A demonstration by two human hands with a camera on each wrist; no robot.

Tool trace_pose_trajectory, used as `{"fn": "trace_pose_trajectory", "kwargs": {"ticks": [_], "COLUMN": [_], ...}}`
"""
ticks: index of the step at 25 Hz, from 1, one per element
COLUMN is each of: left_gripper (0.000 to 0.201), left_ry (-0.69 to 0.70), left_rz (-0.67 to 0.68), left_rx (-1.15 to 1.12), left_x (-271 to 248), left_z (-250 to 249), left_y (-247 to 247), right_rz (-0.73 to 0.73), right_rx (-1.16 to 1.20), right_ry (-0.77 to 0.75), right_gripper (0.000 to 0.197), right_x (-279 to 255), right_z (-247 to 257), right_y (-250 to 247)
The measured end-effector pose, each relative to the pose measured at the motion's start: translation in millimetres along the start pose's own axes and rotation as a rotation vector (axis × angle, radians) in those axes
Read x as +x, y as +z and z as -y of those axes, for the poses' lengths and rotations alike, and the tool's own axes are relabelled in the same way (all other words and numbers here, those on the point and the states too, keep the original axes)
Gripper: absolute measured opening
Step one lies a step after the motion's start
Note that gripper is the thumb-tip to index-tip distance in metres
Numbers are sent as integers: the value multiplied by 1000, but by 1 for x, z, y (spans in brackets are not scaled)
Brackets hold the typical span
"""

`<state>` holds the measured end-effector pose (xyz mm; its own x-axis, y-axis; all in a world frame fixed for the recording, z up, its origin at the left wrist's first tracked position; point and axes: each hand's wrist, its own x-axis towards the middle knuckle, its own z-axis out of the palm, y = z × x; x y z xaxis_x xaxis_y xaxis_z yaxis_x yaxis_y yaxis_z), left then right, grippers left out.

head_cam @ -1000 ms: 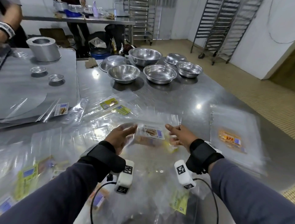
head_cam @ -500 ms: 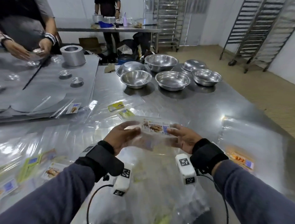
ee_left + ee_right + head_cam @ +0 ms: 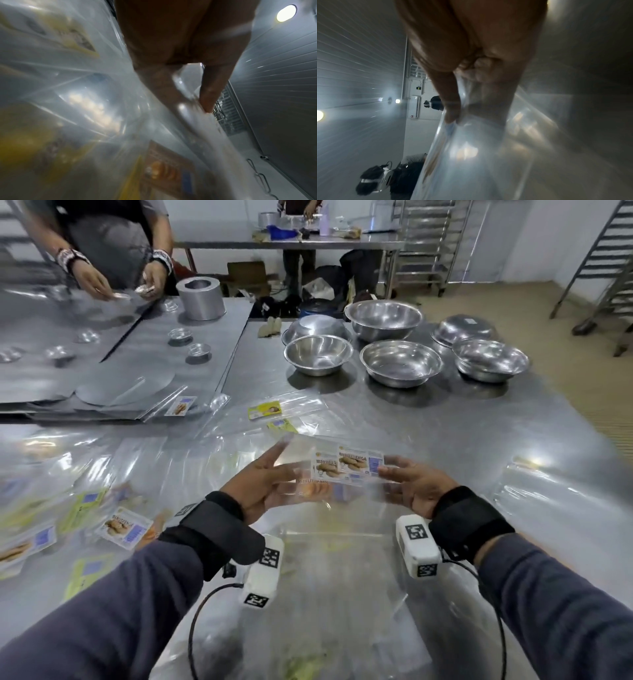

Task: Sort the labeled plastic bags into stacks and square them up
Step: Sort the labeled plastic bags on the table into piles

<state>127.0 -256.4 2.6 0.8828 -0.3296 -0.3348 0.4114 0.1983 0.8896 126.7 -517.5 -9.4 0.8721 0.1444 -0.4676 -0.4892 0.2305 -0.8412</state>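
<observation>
Holding bag stack above steel table, presumably to align edges | left hand and right hand pinch opposite sides | loose bags lie unsorted at left.

A stack of bags hangs above the table, between the left hand and the right hand. More bags lie on the table to the left. Bowls sit behind, another person's hands behind on the left.
</observation>
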Motion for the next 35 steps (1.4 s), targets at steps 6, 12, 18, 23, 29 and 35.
{"fn": "trace_pose_trajectory", "kwargs": {"ticks": [6, 12, 18, 23, 29, 35], "left_gripper": [87, 83, 78, 47, 40, 54], "left_ry": [28, 135, 180, 160, 87, -38], "left_rz": [132, 131, 95, 53, 49, -8], "left_rx": [55, 63, 29, -6, -17, -31], "left_x": [-1, -2, -3, -1, 5, 23], "left_z": [-2, -16, -20, -20, -22, -20], "left_y": [2, -4, -19, -29, -38, -39], "right_rz": [-102, -87, -70, -91, -11, -255], "right_rx": [-166, -26, -118, -92, 41, 96], "right_ry": [33, 109, -13, -130, -188, -168], "right_gripper": [35, 24, 25, 23, 15, 30], "right_x": [2, -12, -16, -20, -30, -19], "right_z": [-4, 2, 5, 13, 23, 48], "right_y": [15, 15, 21, 26, 34, 28]}}
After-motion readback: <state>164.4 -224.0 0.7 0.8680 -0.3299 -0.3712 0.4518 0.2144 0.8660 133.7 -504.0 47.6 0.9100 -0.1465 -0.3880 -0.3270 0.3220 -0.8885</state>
